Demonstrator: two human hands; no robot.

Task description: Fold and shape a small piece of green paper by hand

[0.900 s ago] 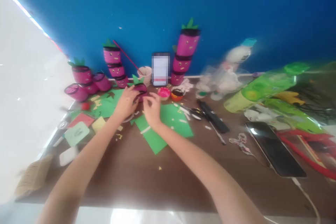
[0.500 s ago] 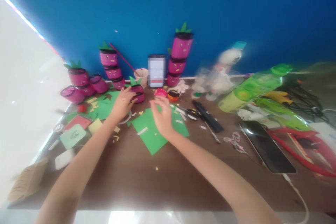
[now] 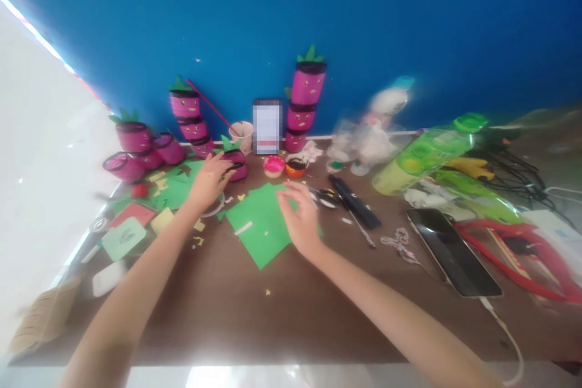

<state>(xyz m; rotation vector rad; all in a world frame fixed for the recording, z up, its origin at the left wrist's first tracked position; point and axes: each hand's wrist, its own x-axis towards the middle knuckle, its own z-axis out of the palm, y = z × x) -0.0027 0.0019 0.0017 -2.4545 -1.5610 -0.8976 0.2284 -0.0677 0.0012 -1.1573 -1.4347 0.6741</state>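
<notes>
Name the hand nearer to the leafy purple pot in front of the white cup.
Left. The left hand has its fingers at the left side of the purple pot; the right hand is farther off, to the right and nearer the person, over the green paper.

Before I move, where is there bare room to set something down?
The widest bare patch of table lies between the left forearm and right forearm, in front of the green sheet, broken by one yellow scrap. A smaller one lies between right forearm, patterned cord and black phone. It is crowded along the blue wall and left of the left forearm.
</notes>
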